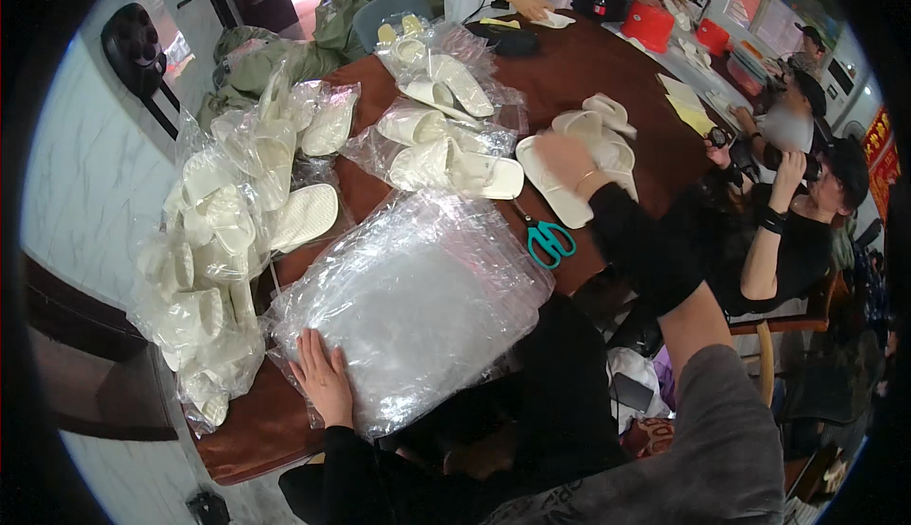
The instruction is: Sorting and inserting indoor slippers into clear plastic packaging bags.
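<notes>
My left hand [325, 378] rests flat, fingers spread, on the near left corner of a stack of clear plastic bags [408, 302]. My right hand [567, 160] reaches across to the unwrapped white slippers [560, 195] right of the stack; motion blurs its fingers, so its grip does not show. Another white slipper [612, 115] lies just beyond them. Teal-handled scissors [550, 243] lie between the bags and these slippers. Behind the stack are bagged white slippers [446, 166], and a larger heap of bagged slippers [223, 231] covers the table's left side.
The brown table [256, 444] curves away toward a co-worker's hands [529, 3] at the far side. A dark pouch [512, 41] lies there. Red containers [648, 26] and yellow paper [688, 108] are at the far right. People in black sit along the right; green sacks [275, 74] stand behind.
</notes>
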`<action>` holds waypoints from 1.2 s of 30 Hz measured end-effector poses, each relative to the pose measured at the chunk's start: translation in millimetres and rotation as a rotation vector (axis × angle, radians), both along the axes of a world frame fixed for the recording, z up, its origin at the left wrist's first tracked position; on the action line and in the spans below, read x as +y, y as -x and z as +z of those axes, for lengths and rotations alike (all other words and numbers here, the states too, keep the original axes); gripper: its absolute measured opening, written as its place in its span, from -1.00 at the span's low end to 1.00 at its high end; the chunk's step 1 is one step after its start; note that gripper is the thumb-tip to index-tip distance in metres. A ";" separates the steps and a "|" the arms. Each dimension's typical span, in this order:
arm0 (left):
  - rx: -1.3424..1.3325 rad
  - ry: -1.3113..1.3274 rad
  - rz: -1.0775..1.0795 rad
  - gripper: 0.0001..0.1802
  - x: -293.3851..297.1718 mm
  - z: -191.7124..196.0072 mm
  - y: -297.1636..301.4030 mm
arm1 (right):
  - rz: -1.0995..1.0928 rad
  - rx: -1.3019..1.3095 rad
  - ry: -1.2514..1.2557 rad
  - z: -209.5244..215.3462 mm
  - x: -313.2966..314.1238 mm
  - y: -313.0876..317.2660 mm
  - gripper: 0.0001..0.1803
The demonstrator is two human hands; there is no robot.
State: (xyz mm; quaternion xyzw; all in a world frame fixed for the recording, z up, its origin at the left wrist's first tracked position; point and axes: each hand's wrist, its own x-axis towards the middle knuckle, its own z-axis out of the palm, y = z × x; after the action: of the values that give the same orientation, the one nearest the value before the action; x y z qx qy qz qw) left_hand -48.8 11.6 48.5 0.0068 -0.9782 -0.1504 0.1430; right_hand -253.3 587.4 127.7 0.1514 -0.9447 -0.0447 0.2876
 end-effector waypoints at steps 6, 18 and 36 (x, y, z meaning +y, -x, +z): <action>-0.030 0.031 0.023 -0.38 -4.8 -2.8 1.1 | -0.092 -1.001 1.396 -53.7 -111.7 17.9 -0.65; -0.030 0.037 0.015 -0.38 -3.5 -1.2 4.8 | 0.065 -0.621 1.795 -28.1 -148.1 32.2 -0.73; -0.032 0.051 0.050 -0.38 -11.4 0.4 -0.4 | 0.585 -0.729 2.105 20.0 -155.8 33.1 -0.66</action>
State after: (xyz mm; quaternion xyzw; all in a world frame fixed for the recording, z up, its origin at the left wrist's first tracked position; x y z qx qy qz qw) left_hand -48.3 0.3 48.8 0.0301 -0.9834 -0.1219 0.1312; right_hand -286.4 431.7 147.7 0.0534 -0.4698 0.8809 -0.0194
